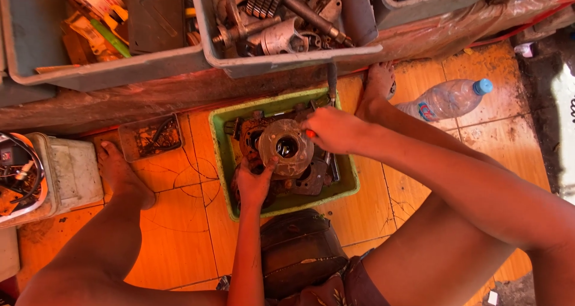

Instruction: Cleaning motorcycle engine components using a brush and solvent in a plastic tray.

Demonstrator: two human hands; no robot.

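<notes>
A greasy engine part with a round metal housing (286,147) lies in a green plastic tray (223,156) on the orange tiled floor between my feet. My left hand (254,183) grips the lower left edge of the round housing. My right hand (332,130) is closed around a tool with an orange-red handle at the housing's right side; a dark metal shaft (331,81) rises behind the hand. The tool's tip is hidden by my fingers.
Grey bins (287,60) full of metal engine parts stand on a low ledge ahead. A small tray of oddments (151,137) sits left of the green tray, a white container (69,174) further left. A clear plastic bottle (446,99) lies at the right. A dark stool (299,252) is under me.
</notes>
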